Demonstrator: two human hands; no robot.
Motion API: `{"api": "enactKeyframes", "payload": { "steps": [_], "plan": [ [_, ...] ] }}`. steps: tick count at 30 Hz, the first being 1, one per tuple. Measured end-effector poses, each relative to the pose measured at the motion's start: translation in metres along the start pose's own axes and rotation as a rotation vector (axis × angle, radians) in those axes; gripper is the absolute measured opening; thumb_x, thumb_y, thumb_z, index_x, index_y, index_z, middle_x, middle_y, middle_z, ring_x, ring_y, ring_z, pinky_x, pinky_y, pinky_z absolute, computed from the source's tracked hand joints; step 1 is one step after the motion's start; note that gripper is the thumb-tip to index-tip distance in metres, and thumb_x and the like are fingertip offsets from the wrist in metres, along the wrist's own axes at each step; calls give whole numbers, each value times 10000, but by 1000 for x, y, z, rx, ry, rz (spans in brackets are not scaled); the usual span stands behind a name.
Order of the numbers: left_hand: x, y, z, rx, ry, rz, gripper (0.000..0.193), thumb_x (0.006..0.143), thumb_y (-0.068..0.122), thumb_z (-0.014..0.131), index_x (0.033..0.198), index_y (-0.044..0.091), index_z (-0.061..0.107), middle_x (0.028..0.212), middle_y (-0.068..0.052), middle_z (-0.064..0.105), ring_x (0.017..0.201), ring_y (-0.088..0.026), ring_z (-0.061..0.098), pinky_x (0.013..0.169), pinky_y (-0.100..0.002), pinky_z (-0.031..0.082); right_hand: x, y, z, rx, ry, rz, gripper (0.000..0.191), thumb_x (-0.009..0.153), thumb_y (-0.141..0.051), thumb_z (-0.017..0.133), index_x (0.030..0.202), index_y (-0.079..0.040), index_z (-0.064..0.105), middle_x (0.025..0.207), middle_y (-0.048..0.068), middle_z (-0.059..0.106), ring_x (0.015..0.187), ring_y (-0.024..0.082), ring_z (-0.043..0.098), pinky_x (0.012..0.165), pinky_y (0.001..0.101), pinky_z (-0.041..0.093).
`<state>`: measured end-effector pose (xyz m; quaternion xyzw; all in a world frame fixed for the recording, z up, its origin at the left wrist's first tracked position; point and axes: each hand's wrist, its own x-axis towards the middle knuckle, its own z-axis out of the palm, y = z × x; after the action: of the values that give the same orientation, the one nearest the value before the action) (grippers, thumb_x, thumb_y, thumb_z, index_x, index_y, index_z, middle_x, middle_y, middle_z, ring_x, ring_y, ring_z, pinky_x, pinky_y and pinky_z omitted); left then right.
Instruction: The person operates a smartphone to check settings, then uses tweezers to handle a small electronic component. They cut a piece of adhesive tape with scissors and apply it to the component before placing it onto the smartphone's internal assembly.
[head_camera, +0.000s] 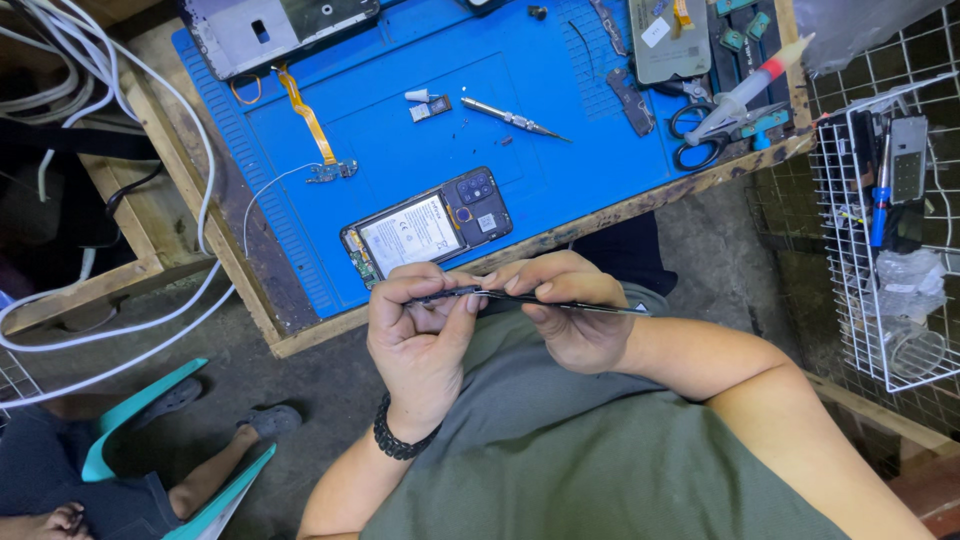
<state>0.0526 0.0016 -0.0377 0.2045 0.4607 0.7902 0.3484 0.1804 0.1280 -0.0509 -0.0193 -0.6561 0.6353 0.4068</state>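
Both forearms bend inward over the lap, wrists nearly meeting. The left hand (420, 335), a black bead bracelet (400, 440) at its wrist, curls its fingers around one end of a thin dark strip (530, 298); the right hand (575, 315) pinches the same strip along its middle, so it lies edge-on, bridging both hands.

Just beyond them, near the bench edge, an opened phone (428, 228) lies on the blue mat (540, 90), its battery bearing a white rectangular label. Farther off sit an orange ribbon cable (310, 115), a small screwdriver (512, 118), black scissors (705, 135) and a syringe (750, 88). A white wire basket (870, 250) stands to the side.
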Motion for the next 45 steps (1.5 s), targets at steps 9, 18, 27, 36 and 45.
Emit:
{"api": "enactKeyframes", "payload": {
  "steps": [9,18,27,36,45],
  "plan": [
    [-3,1,-1,-20,-4,-21,396,942,-236,634,1210,35,524,1208,-100,540,1092,-232,684,934,-355,597,0,-2,-5,14,-18,16,250,1046,3,609,1247,-80,486,1202,172,624,1158,354,710,1023,504,619],
    [-6,1,-4,-1,17,-75,368,932,-224,642,1176,19,513,1211,-109,539,1054,-210,692,919,-341,608,4,-1,-6,42,-17,2,242,1039,-11,610,1246,-59,493,1191,182,635,1142,351,711,1014,505,629],
    [-6,-3,-3,26,23,-55,358,943,-221,631,1173,21,501,1206,-105,534,1040,-190,684,924,-326,607,-5,2,3,181,125,139,236,1070,-11,610,1274,-67,505,1186,172,640,1125,310,711,987,481,625],
    [-6,-5,-1,14,9,-40,363,964,-212,635,1203,27,501,1211,-97,536,1052,-185,681,942,-327,602,-2,0,-1,265,134,213,215,1083,-37,608,1274,-57,509,1181,185,649,1126,330,709,976,492,620],
    [-8,-3,2,101,28,-70,274,1042,-103,575,1277,17,501,1277,-98,544,1093,-164,672,989,-322,590,0,-4,-3,45,110,72,268,1065,-34,621,1292,-85,488,1201,149,628,1145,307,724,994,470,626]
  ]
}}
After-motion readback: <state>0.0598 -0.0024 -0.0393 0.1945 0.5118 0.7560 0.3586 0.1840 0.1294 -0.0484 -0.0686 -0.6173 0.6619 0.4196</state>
